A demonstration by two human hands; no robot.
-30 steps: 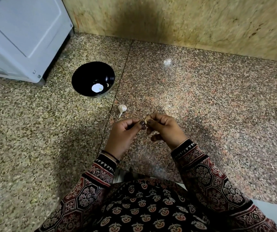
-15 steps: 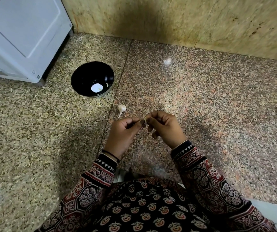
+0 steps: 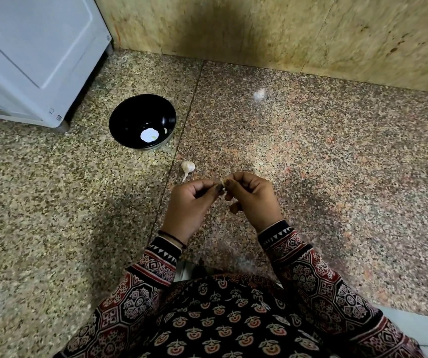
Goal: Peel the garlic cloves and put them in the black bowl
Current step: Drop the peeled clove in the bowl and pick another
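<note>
Head view: right hand pinches clove in curled fingertips. Left hand nips same clove at skin edge. Both raised over floor. Bulb on floor just beyond. Bowl farther left, pale piece inside. Risks: slick clove squirts from 2-hand pinch, rolls away; skin tears short.

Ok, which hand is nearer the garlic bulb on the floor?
Left. The left hand is just this side of the garlic bulb; the right hand is farther off, to its right.
</note>
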